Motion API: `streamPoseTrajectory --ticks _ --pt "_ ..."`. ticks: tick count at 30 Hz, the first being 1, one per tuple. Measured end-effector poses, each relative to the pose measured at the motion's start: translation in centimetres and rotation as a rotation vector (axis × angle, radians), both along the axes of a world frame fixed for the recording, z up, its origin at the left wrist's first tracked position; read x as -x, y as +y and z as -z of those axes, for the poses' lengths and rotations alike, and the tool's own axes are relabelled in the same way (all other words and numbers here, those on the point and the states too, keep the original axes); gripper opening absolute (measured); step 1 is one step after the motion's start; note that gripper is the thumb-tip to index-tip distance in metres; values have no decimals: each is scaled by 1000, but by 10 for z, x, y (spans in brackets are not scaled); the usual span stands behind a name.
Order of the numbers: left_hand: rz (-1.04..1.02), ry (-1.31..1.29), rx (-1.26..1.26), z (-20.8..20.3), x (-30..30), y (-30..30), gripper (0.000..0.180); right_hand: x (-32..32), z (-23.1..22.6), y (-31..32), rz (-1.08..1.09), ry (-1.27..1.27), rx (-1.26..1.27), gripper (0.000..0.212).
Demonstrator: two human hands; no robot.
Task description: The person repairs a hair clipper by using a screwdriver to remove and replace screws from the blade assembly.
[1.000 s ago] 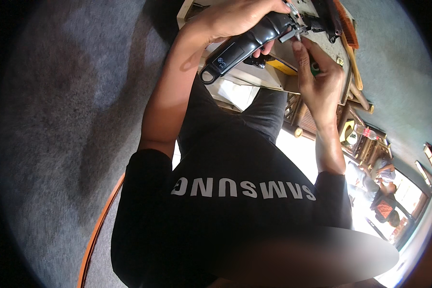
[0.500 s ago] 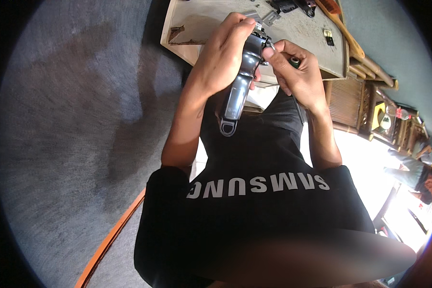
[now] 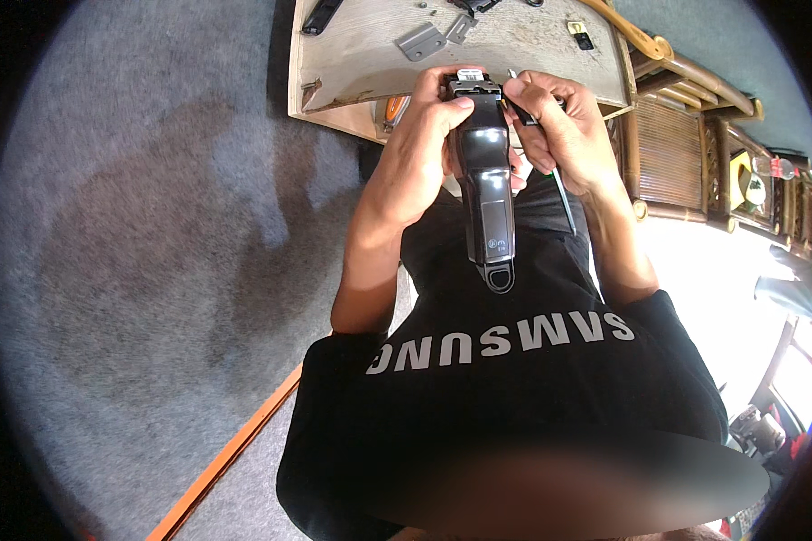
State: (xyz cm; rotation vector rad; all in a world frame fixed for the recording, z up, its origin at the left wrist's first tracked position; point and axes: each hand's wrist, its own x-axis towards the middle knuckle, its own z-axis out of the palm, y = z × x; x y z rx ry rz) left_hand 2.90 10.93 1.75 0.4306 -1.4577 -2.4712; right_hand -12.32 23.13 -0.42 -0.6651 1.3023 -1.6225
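Note:
My left hand (image 3: 415,162) is wrapped round a shiny black hair clipper (image 3: 489,185), thumb near its head. The clipper's back end, with a hanging loop, points toward my chest. At its head, a metal plate and a white part (image 3: 470,76) show. Just right of the head, my right hand (image 3: 573,135) is closed, with a screwdriver (image 3: 564,203) tucked through the palm, its thin shaft slanting down past the wrist. A small pale tip (image 3: 512,75) sticks out by my right thumb; I cannot make out what it belongs to.
Beyond my hands is a worn wooden table (image 3: 361,59). On it lie a metal clipper blade (image 3: 421,41), a smaller metal plate (image 3: 461,30), a black piece (image 3: 321,16) and a small yellow-and-black item (image 3: 581,36). A bamboo bench (image 3: 672,158) stands at the right.
The clipper has turned from a slant to nearly straight, its rounded housing now facing up. My right fingers have shifted toward its head. The view has moved, showing more of the tabletop.

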Motion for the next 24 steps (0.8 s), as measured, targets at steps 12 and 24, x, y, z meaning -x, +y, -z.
streamPoseTrajectory --ticks 12,24 --pt "-37 -26 167 -2 3 4 46 7 -9 6 -74 -72 -7 26" --pt "9 -13 156 -8 5 5 43 13 -10 14 -10 224 16 19"
